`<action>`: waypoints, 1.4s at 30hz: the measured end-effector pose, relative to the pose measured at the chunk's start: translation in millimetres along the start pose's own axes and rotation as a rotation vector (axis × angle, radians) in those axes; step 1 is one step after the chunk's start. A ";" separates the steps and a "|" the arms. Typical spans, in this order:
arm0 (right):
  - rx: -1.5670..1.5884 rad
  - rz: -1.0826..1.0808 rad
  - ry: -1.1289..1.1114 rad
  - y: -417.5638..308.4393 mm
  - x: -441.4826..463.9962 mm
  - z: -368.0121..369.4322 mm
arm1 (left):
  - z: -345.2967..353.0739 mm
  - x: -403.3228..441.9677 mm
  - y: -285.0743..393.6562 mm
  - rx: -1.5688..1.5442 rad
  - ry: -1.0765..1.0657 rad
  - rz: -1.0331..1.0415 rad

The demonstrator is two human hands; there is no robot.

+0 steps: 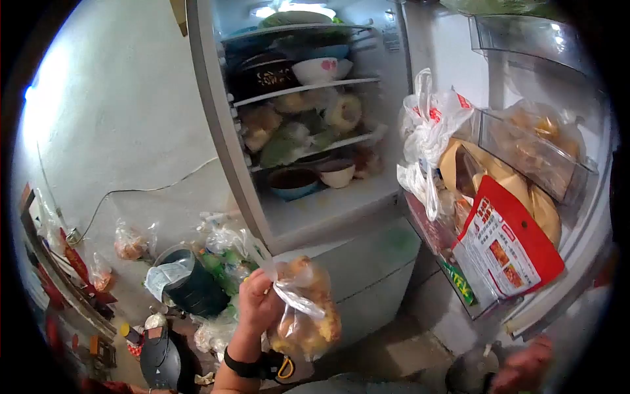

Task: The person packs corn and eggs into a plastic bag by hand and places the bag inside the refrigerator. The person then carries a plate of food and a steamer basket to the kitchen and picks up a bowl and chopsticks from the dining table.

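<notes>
My left hand (258,302), with a black band on the wrist, is closed round the gathered neck of a clear plastic bag (305,308). Knobbly yellow-brown pieces of food fill the bag, their kind unclear. It hangs in front of the lower part of an open fridge (305,243). My right hand (525,364) is at the lower right, below the fridge door (453,62); it is smeared, and its fingers cannot be made out.
Fridge shelves hold bowls (318,70), a dark pot (262,77) and bagged food. The door racks carry a red-and-white packet (508,243) and white plastic bags (430,121). At left on the floor stand a dark bin (190,289) and a black appliance (164,358).
</notes>
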State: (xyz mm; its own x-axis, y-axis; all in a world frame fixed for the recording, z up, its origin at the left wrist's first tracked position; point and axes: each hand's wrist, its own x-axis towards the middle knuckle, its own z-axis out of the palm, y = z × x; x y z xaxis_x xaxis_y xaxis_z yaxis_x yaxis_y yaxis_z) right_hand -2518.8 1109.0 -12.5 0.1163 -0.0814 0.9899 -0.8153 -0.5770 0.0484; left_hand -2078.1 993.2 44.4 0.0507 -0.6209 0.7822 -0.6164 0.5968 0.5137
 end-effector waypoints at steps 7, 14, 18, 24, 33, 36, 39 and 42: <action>2.111 1.539 -0.948 -114.3 -11.1 217.5 | -6.7 14.0 1.3 0.006 -0.114 0.079; 2.373 1.648 -0.650 -140.2 46.3 254.4 | 0.8 53.1 11.2 -0.080 -0.304 0.120; 2.282 1.423 -0.603 -117.8 69.4 286.3 | 17.1 97.0 3.2 -0.042 -0.352 0.253; 2.366 1.343 -0.466 -77.0 106.5 311.3 | 28.0 134.3 14.1 -0.088 -0.393 0.298; 2.301 1.268 -0.315 -12.3 107.9 329.0 | 63.6 137.4 -24.2 -0.124 -0.534 0.448; 2.117 1.196 -0.228 -2.8 110.4 325.8 | 84.1 131.0 -42.1 -0.317 -0.480 0.305; 2.452 1.195 -0.320 11.6 110.1 334.9 | 93.4 124.8 -70.0 -0.558 -0.590 0.095; 2.439 1.326 -0.254 6.7 117.5 343.1 | 89.6 129.8 -69.4 -0.919 -0.646 -0.086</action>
State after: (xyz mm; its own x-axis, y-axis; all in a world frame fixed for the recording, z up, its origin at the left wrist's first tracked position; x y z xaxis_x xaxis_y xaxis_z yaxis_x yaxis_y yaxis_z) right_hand -2316.0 816.8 58.3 0.5306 -0.7313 0.4285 0.8387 0.3800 -0.3901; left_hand -2099.1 825.7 78.7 -0.5160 -0.6654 0.5395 0.1961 0.5214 0.8305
